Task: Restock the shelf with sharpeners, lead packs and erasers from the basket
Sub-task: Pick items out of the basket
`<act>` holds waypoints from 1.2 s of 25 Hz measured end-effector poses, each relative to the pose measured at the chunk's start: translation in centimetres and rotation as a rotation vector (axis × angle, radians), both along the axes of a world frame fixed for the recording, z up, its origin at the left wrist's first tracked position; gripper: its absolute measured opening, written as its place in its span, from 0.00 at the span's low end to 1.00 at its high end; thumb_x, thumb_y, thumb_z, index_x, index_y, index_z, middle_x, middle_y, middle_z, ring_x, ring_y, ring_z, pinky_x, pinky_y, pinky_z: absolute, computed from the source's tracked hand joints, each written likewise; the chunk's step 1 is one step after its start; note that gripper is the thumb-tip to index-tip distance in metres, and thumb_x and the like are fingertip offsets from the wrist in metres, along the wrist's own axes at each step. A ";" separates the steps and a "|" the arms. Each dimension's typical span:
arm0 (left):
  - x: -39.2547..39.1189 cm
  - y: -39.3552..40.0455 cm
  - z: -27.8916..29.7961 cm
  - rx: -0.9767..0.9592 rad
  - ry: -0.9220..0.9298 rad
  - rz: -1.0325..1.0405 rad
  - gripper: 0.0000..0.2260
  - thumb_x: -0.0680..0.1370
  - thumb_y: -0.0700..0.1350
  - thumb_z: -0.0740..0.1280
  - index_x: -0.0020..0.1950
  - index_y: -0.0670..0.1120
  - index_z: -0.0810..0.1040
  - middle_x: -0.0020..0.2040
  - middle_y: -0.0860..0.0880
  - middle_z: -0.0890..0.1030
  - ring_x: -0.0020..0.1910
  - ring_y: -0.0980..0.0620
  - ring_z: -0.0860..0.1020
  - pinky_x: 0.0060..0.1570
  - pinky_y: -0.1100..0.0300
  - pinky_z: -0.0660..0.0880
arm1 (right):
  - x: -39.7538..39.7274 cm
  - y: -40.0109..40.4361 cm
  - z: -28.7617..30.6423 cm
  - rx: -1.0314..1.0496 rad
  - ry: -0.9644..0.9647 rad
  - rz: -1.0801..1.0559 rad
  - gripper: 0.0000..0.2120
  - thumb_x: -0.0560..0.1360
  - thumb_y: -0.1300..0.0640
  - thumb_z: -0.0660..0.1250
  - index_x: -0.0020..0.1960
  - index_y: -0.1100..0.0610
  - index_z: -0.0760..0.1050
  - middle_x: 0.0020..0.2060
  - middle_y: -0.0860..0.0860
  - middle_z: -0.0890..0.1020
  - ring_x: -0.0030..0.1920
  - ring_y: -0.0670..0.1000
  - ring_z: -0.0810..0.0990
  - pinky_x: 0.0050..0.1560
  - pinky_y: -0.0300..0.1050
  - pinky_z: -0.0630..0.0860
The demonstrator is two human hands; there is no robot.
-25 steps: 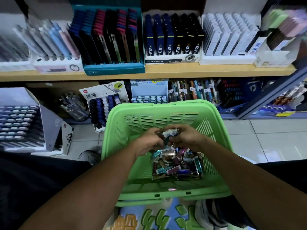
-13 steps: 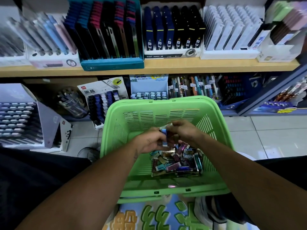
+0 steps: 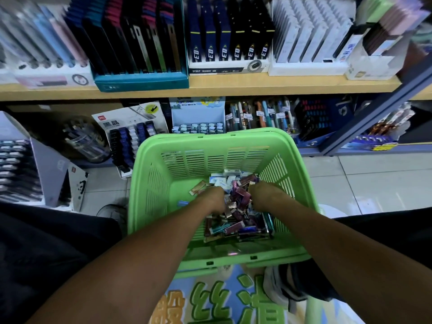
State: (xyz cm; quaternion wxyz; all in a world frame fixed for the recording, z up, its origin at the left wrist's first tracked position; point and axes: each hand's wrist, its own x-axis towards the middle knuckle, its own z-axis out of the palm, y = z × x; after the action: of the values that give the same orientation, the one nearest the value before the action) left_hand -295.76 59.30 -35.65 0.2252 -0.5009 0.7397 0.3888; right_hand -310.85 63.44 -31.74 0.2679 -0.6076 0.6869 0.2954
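Note:
A green plastic basket (image 3: pixel 211 136) stands on the floor in front of me. In its right half lies a heap of small lead packs (image 3: pixel 238 222) in purple, teal and brown, with white erasers (image 3: pixel 230 176) at the far end. My left hand (image 3: pixel 214 197) and my right hand (image 3: pixel 260 195) both reach down into the heap, knuckles up, a small gap between them. Their fingers are buried among the packs, so what they hold is hidden. One loose pack (image 3: pixel 197 187) lies just left of my left hand.
Behind the basket, a wooden shelf (image 3: pixel 233 86) carries upright boxed displays. Below it stand a lead pack display card (image 3: pixel 131 136), a small box of erasers (image 3: pixel 198 127), pens (image 3: pixel 259 115) and a clear jar (image 3: pixel 86 141). Tiled floor (image 3: pixel 364 183) lies to the right.
Both hands, which were together above the heap pinching a small pack, have dropped into the heap and moved slightly apart. The view has tilted and the basket contents have shifted.

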 end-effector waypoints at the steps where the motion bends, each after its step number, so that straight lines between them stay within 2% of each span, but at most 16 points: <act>1: 0.1 0.4 0.0 -0.015 -0.044 -0.030 0.07 0.78 0.38 0.66 0.55 0.38 0.77 0.50 0.41 0.79 0.45 0.45 0.77 0.44 0.55 0.75 | 0.1 0.0 -0.3 0.005 0.005 -0.001 0.17 0.78 0.60 0.65 0.67 0.59 0.73 0.62 0.57 0.79 0.60 0.57 0.79 0.59 0.51 0.78; 3: 0.8 0.9 -0.5 0.018 -0.106 -0.056 0.10 0.78 0.36 0.64 0.59 0.37 0.77 0.51 0.41 0.78 0.45 0.45 0.76 0.43 0.55 0.74 | 0.2 -0.1 -0.6 0.039 -0.031 -0.058 0.20 0.77 0.59 0.67 0.68 0.60 0.71 0.63 0.58 0.78 0.60 0.58 0.79 0.58 0.52 0.78; 5: 1.5 1.0 -0.8 0.059 -0.124 -0.054 0.10 0.79 0.35 0.63 0.59 0.36 0.76 0.45 0.43 0.75 0.39 0.48 0.75 0.36 0.58 0.73 | 0.1 -0.1 -1.0 0.099 -0.136 -0.146 0.22 0.74 0.60 0.71 0.66 0.62 0.72 0.60 0.59 0.79 0.53 0.57 0.80 0.52 0.50 0.80; 7: 1.9 0.7 -0.8 0.086 -0.113 -0.033 0.10 0.80 0.35 0.64 0.61 0.35 0.75 0.41 0.46 0.73 0.35 0.52 0.73 0.28 0.61 0.72 | -0.1 -0.2 -1.1 0.094 -0.285 -0.298 0.17 0.74 0.62 0.72 0.61 0.65 0.75 0.53 0.60 0.81 0.46 0.58 0.81 0.48 0.49 0.81; 9: 2.0 0.3 -0.8 0.106 -0.085 0.000 0.13 0.79 0.36 0.65 0.63 0.36 0.74 0.43 0.46 0.74 0.35 0.53 0.74 0.26 0.64 0.71 | -0.6 -0.5 -1.2 0.002 -0.414 -0.422 0.09 0.74 0.65 0.70 0.53 0.68 0.79 0.46 0.63 0.83 0.45 0.61 0.84 0.47 0.53 0.81; 11: 2.1 0.0 -0.9 0.085 -0.060 0.034 0.17 0.79 0.36 0.65 0.67 0.39 0.73 0.46 0.45 0.76 0.37 0.51 0.75 0.28 0.63 0.72 | -0.6 -0.6 -0.8 -0.135 -0.351 -0.394 0.04 0.77 0.65 0.66 0.45 0.64 0.78 0.41 0.60 0.82 0.43 0.58 0.83 0.46 0.50 0.81; 13: 2.2 0.1 -0.7 0.065 -0.061 0.040 0.18 0.79 0.36 0.64 0.69 0.39 0.72 0.43 0.45 0.74 0.38 0.50 0.74 0.31 0.61 0.73 | 0.0 -0.2 -0.7 -0.150 -0.154 -0.251 0.06 0.79 0.61 0.64 0.53 0.62 0.76 0.45 0.56 0.79 0.47 0.55 0.81 0.51 0.49 0.80; 15: 2.1 0.5 -0.7 0.102 -0.086 0.059 0.17 0.79 0.36 0.64 0.68 0.37 0.71 0.42 0.46 0.71 0.37 0.52 0.72 0.33 0.62 0.73 | 0.8 0.3 -1.2 -0.027 -0.094 -0.202 0.15 0.79 0.58 0.64 0.64 0.63 0.72 0.54 0.58 0.79 0.56 0.56 0.80 0.57 0.50 0.79; 18: 2.4 1.2 -1.2 0.160 -0.086 0.061 0.25 0.77 0.37 0.70 0.72 0.37 0.67 0.55 0.44 0.75 0.44 0.51 0.75 0.33 0.63 0.71 | 1.8 0.5 -1.5 0.071 -0.132 -0.250 0.22 0.78 0.59 0.67 0.69 0.66 0.69 0.64 0.60 0.75 0.63 0.57 0.77 0.62 0.48 0.77; 20: 2.6 1.4 -1.7 0.210 -0.056 0.100 0.36 0.75 0.36 0.71 0.78 0.40 0.55 0.64 0.41 0.73 0.54 0.47 0.76 0.40 0.60 0.74 | 1.8 0.6 -1.7 0.115 -0.194 -0.321 0.26 0.78 0.58 0.69 0.71 0.67 0.67 0.68 0.61 0.72 0.66 0.58 0.76 0.64 0.48 0.75; 22: 2.9 1.6 -1.9 0.247 -0.053 0.116 0.41 0.74 0.36 0.72 0.79 0.42 0.50 0.67 0.40 0.72 0.60 0.43 0.75 0.49 0.56 0.76 | 1.6 0.9 -1.8 0.148 -0.241 -0.410 0.30 0.75 0.59 0.73 0.71 0.67 0.66 0.67 0.61 0.72 0.64 0.60 0.76 0.62 0.48 0.77; 23: 3.0 1.7 -2.0 0.273 -0.046 0.136 0.40 0.73 0.36 0.73 0.79 0.42 0.52 0.67 0.40 0.72 0.61 0.43 0.76 0.52 0.56 0.77 | 1.2 0.9 -2.0 0.161 -0.273 -0.474 0.30 0.73 0.60 0.75 0.69 0.67 0.66 0.63 0.61 0.75 0.61 0.60 0.78 0.60 0.49 0.78; 25: 3.2 1.9 -1.9 0.312 -0.028 0.174 0.36 0.73 0.36 0.74 0.76 0.42 0.59 0.67 0.41 0.73 0.61 0.43 0.76 0.55 0.53 0.79 | 0.7 0.9 -2.0 0.163 -0.397 -0.606 0.22 0.72 0.66 0.74 0.63 0.67 0.71 0.51 0.61 0.79 0.49 0.59 0.82 0.54 0.54 0.81; 26: 3.2 2.0 -1.7 0.316 -0.021 0.172 0.35 0.73 0.36 0.74 0.76 0.43 0.60 0.68 0.41 0.73 0.62 0.43 0.76 0.57 0.53 0.78 | 0.7 0.9 -1.8 0.160 -0.410 -0.634 0.18 0.73 0.67 0.72 0.61 0.68 0.72 0.47 0.61 0.79 0.44 0.58 0.82 0.50 0.55 0.82; 27: 3.0 2.1 -1.7 0.308 -0.014 0.169 0.34 0.74 0.36 0.73 0.76 0.42 0.60 0.68 0.41 0.72 0.63 0.42 0.75 0.57 0.54 0.77 | 0.6 1.0 -1.9 0.135 -0.392 -0.621 0.17 0.74 0.68 0.70 0.61 0.68 0.72 0.48 0.61 0.80 0.44 0.57 0.82 0.49 0.54 0.82; 30: 2.7 2.3 -2.0 0.327 0.006 0.242 0.36 0.72 0.35 0.74 0.76 0.41 0.60 0.69 0.40 0.72 0.62 0.41 0.75 0.57 0.49 0.79 | 1.6 1.5 -2.1 0.063 -0.253 -0.492 0.23 0.79 0.61 0.64 0.72 0.68 0.65 0.65 0.61 0.73 0.64 0.58 0.76 0.65 0.50 0.75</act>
State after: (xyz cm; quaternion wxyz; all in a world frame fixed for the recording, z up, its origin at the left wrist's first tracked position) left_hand -293.06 61.62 -37.69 0.2528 -0.5416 0.6021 0.5295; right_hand -309.22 64.91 -33.87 0.4340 -0.4460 0.7652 0.1646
